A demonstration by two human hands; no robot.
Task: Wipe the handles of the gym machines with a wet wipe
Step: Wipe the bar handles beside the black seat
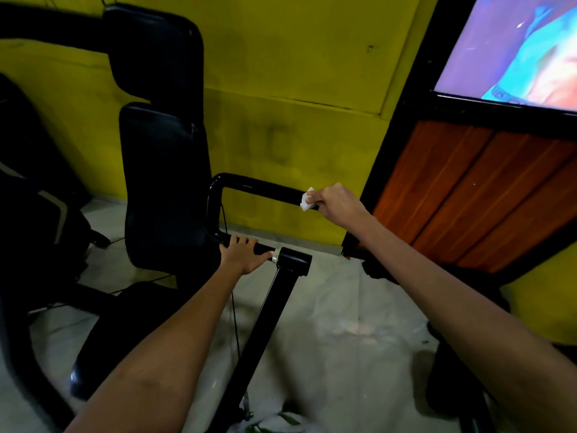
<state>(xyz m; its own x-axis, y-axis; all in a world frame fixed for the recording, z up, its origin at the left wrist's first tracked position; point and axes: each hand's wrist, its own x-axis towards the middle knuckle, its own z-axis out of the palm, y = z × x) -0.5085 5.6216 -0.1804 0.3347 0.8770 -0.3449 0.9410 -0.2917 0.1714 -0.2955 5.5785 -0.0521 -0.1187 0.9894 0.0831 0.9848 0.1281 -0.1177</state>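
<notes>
A black U-shaped handle bar (249, 184) of a gym machine sits at the centre of the head view, mounted on a black post (271, 307). My right hand (338, 204) is closed around the far end of the upper bar, pressing a crumpled white wet wipe (306, 199) against it. My left hand (242, 254) grips the lower bar just left of the post's joint, with fingers wrapped over the top.
A black padded seat and backrest (162, 170) stand left of the handle. More dark machine parts (34, 198) fill the far left. A yellow wall (296, 73) lies behind, with a wood panel (468, 195) and a lit screen (515, 48) at right. The floor (343, 323) is pale.
</notes>
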